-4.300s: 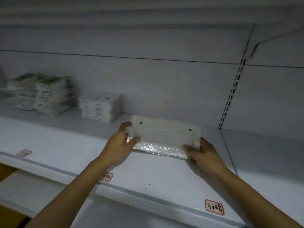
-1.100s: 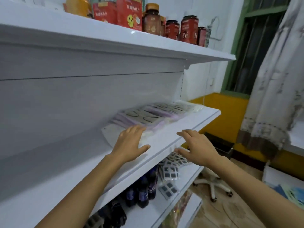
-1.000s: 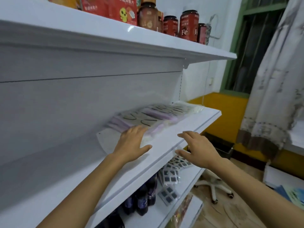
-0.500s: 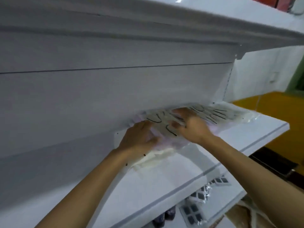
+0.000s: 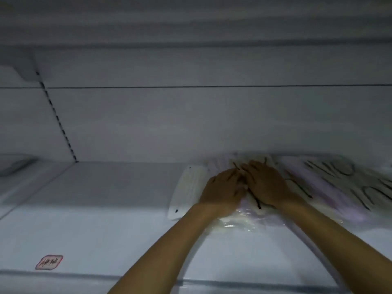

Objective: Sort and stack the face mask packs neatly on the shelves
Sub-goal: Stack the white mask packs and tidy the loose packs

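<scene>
- Swung left since half a second ago, so both hands now sit right of centre, with more bare shelf (image 5: 101,209) showing on the left.
- At far left, on the shelf's front edge: small red-bordered label (image 5: 49,262) with handwriting too blurred to read.
- Above it, running diagonally up the white back panel (image 5: 191,124): slotted upright strip (image 5: 57,117).
- Left of the hands: white mask pack (image 5: 187,187), lying flat on the shelf, long axis running front to back, slightly tilted, far end near the back panel; right part hidden under the left hand.
- Left hand (image 5: 222,190): palm down, fingers pointing away toward the back panel, resting on the packs; whether pressing flat or pinching, cannot tell through the blur.
- Right hand (image 5: 266,184): just beside the left and touching it, palm down, fingers spread fairly straight over the purple pack with black loops (image 5: 254,211).
- Under both wrists: crinkled clear wrapping at the near end of that pack.
- Further right: more purple packs (image 5: 339,187), overlapping in a loose, fanned row, long axes slanting from near-left to far-right, reaching the right edge of view.
</scene>
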Demonstrator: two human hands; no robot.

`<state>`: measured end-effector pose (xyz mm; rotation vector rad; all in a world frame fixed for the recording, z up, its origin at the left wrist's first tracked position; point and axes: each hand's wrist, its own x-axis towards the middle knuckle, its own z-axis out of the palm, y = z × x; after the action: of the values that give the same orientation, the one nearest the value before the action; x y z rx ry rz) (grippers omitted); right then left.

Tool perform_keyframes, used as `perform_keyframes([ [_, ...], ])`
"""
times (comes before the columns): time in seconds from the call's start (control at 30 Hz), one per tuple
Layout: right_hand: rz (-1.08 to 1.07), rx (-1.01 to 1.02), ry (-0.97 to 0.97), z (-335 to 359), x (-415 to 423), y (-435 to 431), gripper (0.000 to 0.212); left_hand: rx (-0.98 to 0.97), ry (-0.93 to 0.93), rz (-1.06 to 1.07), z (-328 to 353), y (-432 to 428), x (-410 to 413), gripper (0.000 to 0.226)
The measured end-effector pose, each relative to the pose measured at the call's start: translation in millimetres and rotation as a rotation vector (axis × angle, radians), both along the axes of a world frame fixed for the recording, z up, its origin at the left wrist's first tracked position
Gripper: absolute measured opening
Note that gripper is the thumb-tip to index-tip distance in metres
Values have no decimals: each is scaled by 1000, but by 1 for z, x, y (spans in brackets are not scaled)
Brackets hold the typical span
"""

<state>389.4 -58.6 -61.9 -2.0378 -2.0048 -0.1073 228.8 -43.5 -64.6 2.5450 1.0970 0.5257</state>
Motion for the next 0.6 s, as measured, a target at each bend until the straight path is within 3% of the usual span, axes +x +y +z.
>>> perform_keyframes([
  [0.1,-16,68,41,-7,4,2,52,27,-41,74,-8,-3,2,70],
  [0.17,-33,88,118,-1,7,0,36,1,-86,128,-9,-2,3,71],
  [0.3,-180,152,161,-2,20,-9,51,21,-112,178,-15,-2,3,60],
  [0.6,-166,133,293,-3,36,-17,33,94,-95,114,-21,2,1,66],
])
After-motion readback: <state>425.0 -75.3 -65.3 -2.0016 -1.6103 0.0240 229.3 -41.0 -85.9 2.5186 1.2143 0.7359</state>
